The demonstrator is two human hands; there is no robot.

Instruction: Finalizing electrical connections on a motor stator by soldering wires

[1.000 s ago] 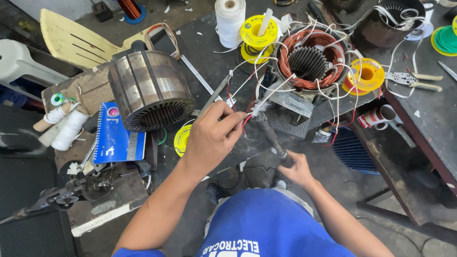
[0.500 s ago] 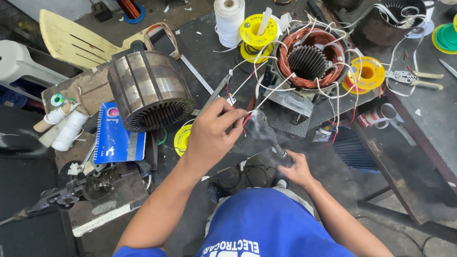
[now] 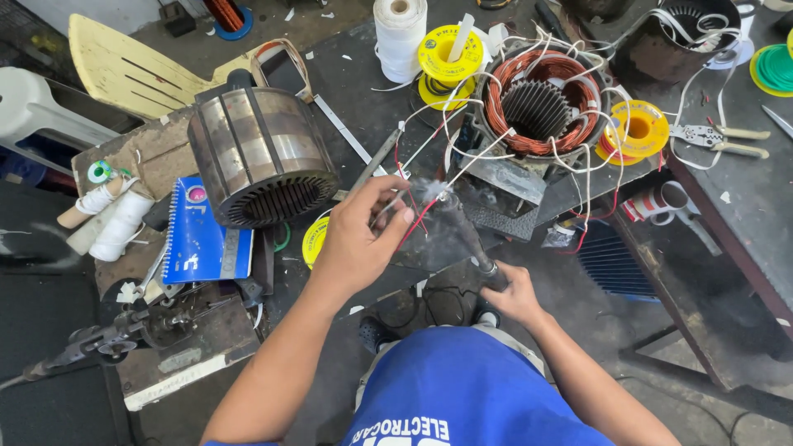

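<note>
- Wires (image 3: 413, 216), thin, red and white, run from the copper coil (image 3: 537, 103) over the counter (image 3: 347, 74).
- Left hand (image 3: 359, 239) fingers pinch the wires.
- Right hand (image 3: 514, 293) grips a dark soldering iron (image 3: 467, 235), smoke at its tip.

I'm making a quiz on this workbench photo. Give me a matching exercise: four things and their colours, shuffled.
Things:
1. notebook
2. twine spool
3. stator winding
4. chair

Colours:
A. copper
B. pale yellow
C. blue
D. white

Pairs: 1-C, 2-D, 3-A, 4-B
</note>
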